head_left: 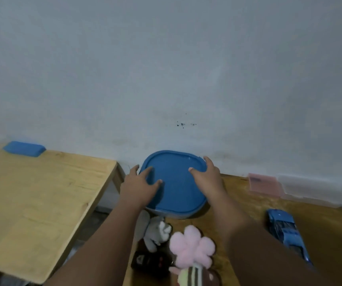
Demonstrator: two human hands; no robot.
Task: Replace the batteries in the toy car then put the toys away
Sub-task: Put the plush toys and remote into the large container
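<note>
Both hands lie on the blue lid [174, 188] of a rounded container [179, 215] that stands at the back of the darker wooden surface [331, 234], close to the pale wall [166, 69]. The left hand [140, 185] rests on the lid's left edge with fingers spread and nearly straight, thumb on top, gripping nothing. The right hand [206, 177] rests on the lid's right side, its fingers reaching over the far rim and its thumb flat on top; it too is spread rather than closed around anything. The blue toy car [285, 232] sits on the same surface, right of the right forearm and well apart from the container. Just in front of the container lie a grey and white plush toy [156, 231], a pink flower-shaped plush [193, 244], a black remote [149, 263] and a striped plush [195, 275]. A pink case [264, 183] and clear plastic boxes [310, 188] sit against the wall at right. To the left, 1 lighter wooden table [42, 203] carries a blue block [24, 149].
</note>
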